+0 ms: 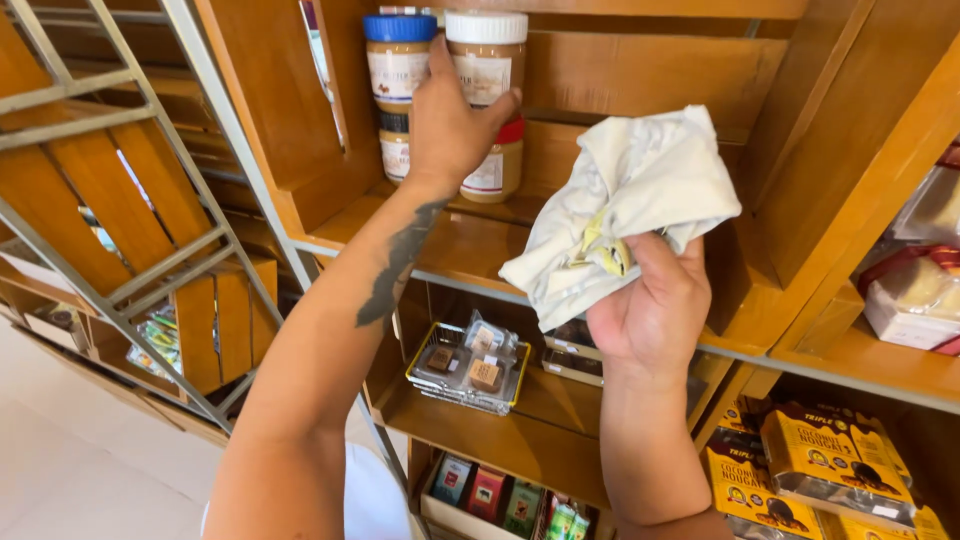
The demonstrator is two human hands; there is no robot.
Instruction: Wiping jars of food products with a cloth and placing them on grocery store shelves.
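My left hand (447, 125) reaches up into a wooden shelf box and grips a jar with a white lid (487, 60), which stands stacked on a lower jar with a red lid (497, 168). Beside it stands a jar with a blue lid (398, 58), stacked on another jar (394, 150). My right hand (650, 310) is lower and to the right, fingers closed around a crumpled white cloth (625, 205) that it holds up in front of the shelf.
The wooden shelf board (470, 245) runs under the jars. Below hangs a wire basket (468, 372) with small wrapped blocks. Yellow packets (820, 465) lie at lower right, coloured boxes (490, 495) at the bottom. A metal ladder frame (130, 200) leans at left.
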